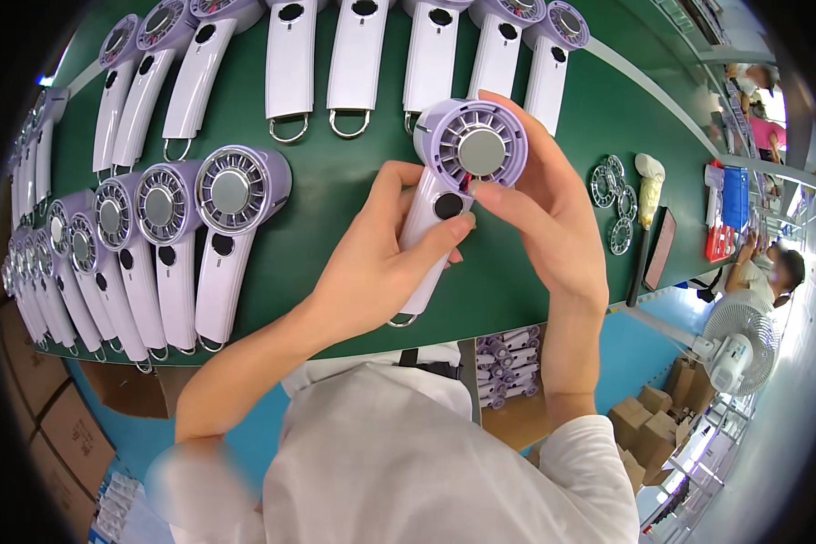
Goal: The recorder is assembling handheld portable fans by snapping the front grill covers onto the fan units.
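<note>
While our left hand [372, 263] pinches the handle [422, 290] of the lilac-and-white handheld fan [480, 152] toward one o'clock, our right hand [553, 204] cups its head, seemingly tucking a red wire [468, 183], which likely calls next for gentle thumb pressure.

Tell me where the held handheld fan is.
In the head view, the handheld fan is held between the left hand and right hand, just right of centre.
</note>
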The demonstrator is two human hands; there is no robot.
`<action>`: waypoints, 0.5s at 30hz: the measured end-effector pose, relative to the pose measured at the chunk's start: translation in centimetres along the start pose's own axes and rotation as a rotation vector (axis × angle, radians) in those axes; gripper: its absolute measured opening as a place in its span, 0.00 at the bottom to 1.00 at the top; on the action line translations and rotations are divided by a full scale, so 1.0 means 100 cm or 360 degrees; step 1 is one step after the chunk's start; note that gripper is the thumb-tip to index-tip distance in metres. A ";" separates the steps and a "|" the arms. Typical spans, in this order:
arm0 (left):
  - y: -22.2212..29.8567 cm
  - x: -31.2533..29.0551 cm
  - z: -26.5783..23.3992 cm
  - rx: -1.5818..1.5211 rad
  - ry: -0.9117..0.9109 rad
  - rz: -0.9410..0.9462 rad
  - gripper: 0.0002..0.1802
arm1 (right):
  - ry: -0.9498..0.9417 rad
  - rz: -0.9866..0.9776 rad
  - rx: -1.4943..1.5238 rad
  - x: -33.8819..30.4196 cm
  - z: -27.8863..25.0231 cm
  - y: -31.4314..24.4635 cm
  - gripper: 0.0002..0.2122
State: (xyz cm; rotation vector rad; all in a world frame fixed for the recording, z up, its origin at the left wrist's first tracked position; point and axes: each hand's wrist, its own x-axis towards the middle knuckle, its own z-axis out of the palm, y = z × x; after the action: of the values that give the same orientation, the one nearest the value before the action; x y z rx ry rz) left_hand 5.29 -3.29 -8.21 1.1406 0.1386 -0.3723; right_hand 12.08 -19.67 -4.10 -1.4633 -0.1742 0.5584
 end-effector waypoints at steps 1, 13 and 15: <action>-0.001 0.000 0.000 0.0005 0.0005 0.0030 0.22 | -0.0003 -0.0006 0.0009 0.000 0.000 0.000 0.31; -0.013 0.002 0.001 0.0214 0.0096 0.0159 0.21 | 0.0096 -0.0156 -0.0140 0.004 0.008 0.009 0.28; -0.012 0.002 0.001 0.0213 0.0102 0.0121 0.21 | 0.0130 -0.0187 -0.0248 0.004 0.009 0.013 0.28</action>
State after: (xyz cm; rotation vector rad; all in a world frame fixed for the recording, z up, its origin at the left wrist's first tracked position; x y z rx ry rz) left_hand 4.98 -3.88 -9.27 1.2867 0.1278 -0.2809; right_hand 11.76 -18.70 -5.33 -1.6126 -0.2419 0.3959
